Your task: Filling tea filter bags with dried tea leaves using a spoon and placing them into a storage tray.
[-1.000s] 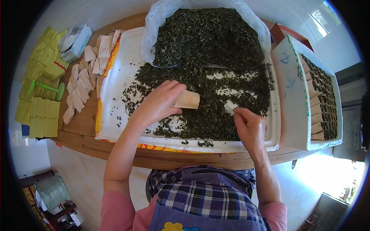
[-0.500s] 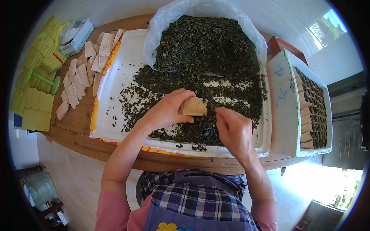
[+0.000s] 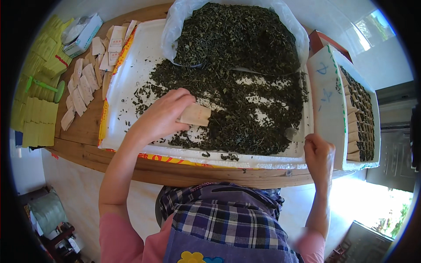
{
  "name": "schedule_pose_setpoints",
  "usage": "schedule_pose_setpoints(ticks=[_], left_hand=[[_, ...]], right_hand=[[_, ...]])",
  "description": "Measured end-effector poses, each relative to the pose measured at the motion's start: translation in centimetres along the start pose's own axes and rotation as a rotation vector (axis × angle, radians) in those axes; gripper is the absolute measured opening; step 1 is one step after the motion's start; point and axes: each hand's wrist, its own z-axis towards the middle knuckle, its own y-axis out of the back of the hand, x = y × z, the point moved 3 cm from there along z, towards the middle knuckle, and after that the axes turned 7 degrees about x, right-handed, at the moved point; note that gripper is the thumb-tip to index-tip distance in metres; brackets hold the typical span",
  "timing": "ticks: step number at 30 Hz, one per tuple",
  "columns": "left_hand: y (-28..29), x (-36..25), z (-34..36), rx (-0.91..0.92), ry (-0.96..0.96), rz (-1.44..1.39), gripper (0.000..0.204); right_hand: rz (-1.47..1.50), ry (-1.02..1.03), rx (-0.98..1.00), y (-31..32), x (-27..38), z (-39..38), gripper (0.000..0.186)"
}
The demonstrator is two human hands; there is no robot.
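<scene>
My left hand [image 3: 165,115] grips a small tan paper packet [image 3: 196,115] between thumb and fingers, low over the white foam tray [image 3: 131,83]. The packet lies nearly level, one end pointing right toward the dark dried leaves [image 3: 245,127] spread across the tray. Over by the tray's right edge, my right hand [image 3: 319,151] is closed round the handle of a small spoon. The spoon's pale bowl [image 3: 290,133] rests at the margin of the leaves. At the back, a clear plastic bag [image 3: 170,37] lies open with a large heap of the same leaves.
On the right stands a white foam box [image 3: 326,101] holding rows of leaf-filled paper packets. Flat tan packets [image 3: 83,83] lie in a pile on the wooden table [image 3: 83,144]. Farther left are stacked yellow packets [image 3: 39,118], a green plastic tool [image 3: 46,87] and a tissue box [image 3: 85,37].
My right hand has drawn away from the packet, right and toward me, to the tray's right side. My left hand has shifted left with the packet.
</scene>
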Motion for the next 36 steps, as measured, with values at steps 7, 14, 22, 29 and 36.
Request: schedule_pose_setpoints(ticks=[7,14,22,29,36], left_hand=[[-1.8,-1.2,1.2,0.100,-0.059,0.037,0.055],[-3.6,-2.4,2.9,0.018,-0.120,-0.045,0.059],[-3.6,-3.0,3.5,-0.081,-0.034,-0.398,0.060],[-4.0,-2.9,3.6,-0.119,-0.009,-0.668,0.061],[-5.0,-2.1,3.5,-0.023,0.059,-1.020,0.071]], right_hand=[[0.487,-0.223,0.102,-4.3,1.8,-0.2,0.011],[0.919,-0.353,0.260,-6.7,4.0,2.3,0.012],[0.857,-0.275,0.182,-3.2,6.9,4.1,0.011],[0.388,0.303,-0.097,-1.3,11.5,4.9,0.007],[0.061,0.647,-0.005,-2.7,13.8,4.3,0.024]])
